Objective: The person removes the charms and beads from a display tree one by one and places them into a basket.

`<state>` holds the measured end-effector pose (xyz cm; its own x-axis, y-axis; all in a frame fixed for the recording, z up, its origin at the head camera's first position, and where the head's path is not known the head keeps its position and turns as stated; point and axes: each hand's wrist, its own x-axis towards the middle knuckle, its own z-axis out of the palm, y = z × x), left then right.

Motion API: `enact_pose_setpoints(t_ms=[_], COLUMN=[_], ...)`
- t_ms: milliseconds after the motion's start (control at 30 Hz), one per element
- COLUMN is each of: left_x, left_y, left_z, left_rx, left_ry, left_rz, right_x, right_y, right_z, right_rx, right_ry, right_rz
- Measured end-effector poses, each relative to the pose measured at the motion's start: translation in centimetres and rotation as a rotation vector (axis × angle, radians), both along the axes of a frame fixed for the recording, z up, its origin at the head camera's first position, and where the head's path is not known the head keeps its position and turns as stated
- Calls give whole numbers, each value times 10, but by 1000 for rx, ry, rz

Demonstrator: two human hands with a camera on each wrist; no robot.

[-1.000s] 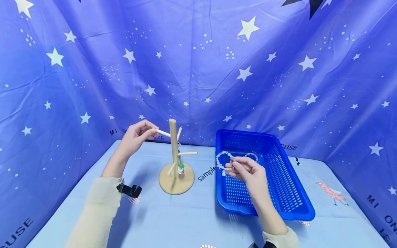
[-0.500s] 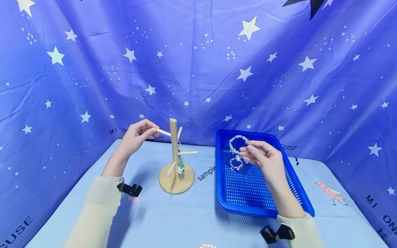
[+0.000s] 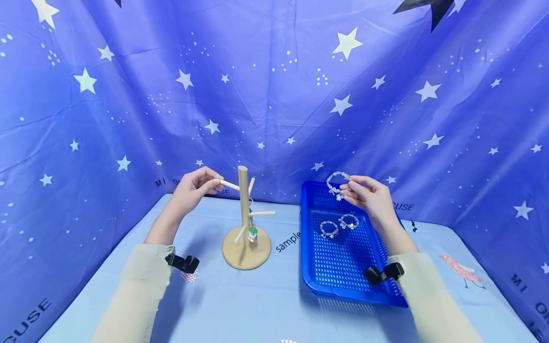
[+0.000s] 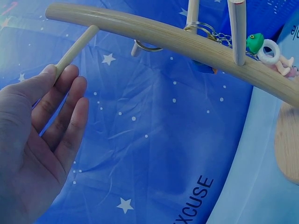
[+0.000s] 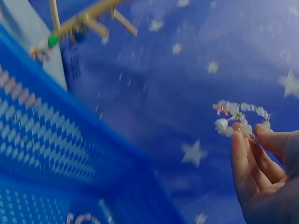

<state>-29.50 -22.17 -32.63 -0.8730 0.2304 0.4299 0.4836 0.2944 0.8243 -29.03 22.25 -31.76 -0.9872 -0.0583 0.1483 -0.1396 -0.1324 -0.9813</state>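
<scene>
Bracelet [image 5: 244, 122] of pale beads is pinched between thumb and fingers of the right hand [image 3: 372, 197], up by the far end of the blue plastic basket [image 3: 305, 252], toward two o'clock from the wooden peg stand [image 3: 244, 205]. The left hand [image 3: 191, 191] pinches the tip of the upper peg [image 3: 229, 184], which points to ten o'clock. The step in hand seems to be getting one bracelet out while the stand is steadied; bringing them together would call for a sweep toward nine o'clock, loop facing a bare peg tip. The left fingers block the upper one. The lower peg [image 3: 265, 213], pointing to three o'clock, could snag beads. A figurine keychain [image 3: 253, 233] dangles nearby; a second bracelet [image 3: 330, 235] and a third bracelet [image 3: 349, 226] lie in the basket.
</scene>
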Motion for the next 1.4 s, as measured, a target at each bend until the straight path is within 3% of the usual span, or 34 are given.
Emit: enact_pose_setpoints(t_ms=[133, 300, 500, 667, 800, 1033, 1400], left_x=[0, -1, -1, 2, 1, 0, -1], left_y=[1, 3, 3, 2, 2, 2, 1], left_z=[-1, -1, -1, -1, -1, -1, -4], left_rx=[-8, -10, -3, -5, -2, 16, 32], left_ry=[1, 4, 4, 0, 4, 16, 33], left_rz=[1, 1, -6, 4, 3, -9, -29], right_x=[-19, -36, -43, -44, -44, -43, -38], right_y=[15, 36, 58, 67, 70, 73, 70], right_z=[-16, -38, -66, -82, -88, -95, -94], right_rx=[10, 118, 292, 476, 582, 658, 749], right_ry=[-128, -265, -406, -469, -493, -490, -445], right_rz=[40, 128, 278, 342, 357, 383, 265])
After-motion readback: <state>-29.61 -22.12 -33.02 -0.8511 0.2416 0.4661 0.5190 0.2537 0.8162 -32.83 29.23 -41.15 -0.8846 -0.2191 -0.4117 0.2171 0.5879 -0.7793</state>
